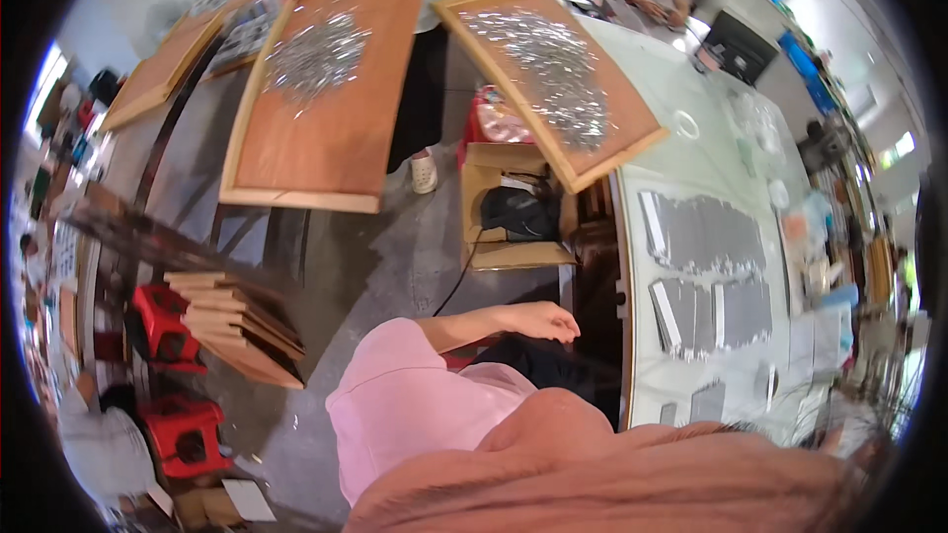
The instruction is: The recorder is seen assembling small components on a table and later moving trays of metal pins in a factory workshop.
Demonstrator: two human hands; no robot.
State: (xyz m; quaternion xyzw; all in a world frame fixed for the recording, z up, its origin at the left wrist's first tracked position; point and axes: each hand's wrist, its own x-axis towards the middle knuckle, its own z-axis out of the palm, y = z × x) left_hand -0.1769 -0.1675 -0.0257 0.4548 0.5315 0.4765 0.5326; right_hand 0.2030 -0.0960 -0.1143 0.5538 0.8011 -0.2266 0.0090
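My left hand (541, 321) hovers over my lap in black trousers (533, 363), next to the table's edge; its fingers are loosely curled and it holds nothing. Its forearm comes out of a pink short sleeve (400, 405). A salmon cloth (612, 479) fills the bottom of the view. My right hand is out of sight. On the pale table (691, 173) to my right lie rows of flat grey strips (706, 232), with more grey strips (711, 314) closer to me.
Another person at the top holds two wooden trays, the left tray (326, 89) and the right tray (553, 79), each heaped with small shiny metal parts. An open cardboard box (513, 207) stands on the floor. Stacked wooden trays (242, 326) and red stools (163, 321) sit to the left.
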